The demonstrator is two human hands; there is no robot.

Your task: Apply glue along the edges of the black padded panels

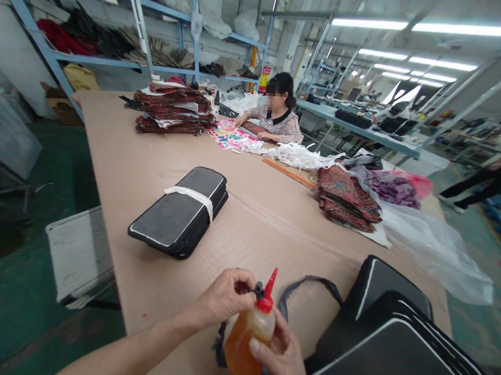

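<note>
My right hand (280, 356) grips a plastic squeeze bottle (247, 340) of amber liquid with a red pointed nozzle, held upright at the table's near edge. My left hand (227, 296) pinches a small dark piece (257, 292) right at the nozzle's base. A grey strap (308, 284) loops on the table behind the bottle. To the right lie black flat cases with white piping (390, 332), overlapping each other. A stack of black cases bound with a white band (181, 209) rests further out on the brown table (128, 163).
A person sits at the far side, hands on colourful fabric (230, 135). Piles of red patterned cloth (172, 109) stand far left and mid right (345, 199). White strips (295, 153), a clear plastic bag (433, 249), blue shelving (158, 35), a white panel (79, 250) left.
</note>
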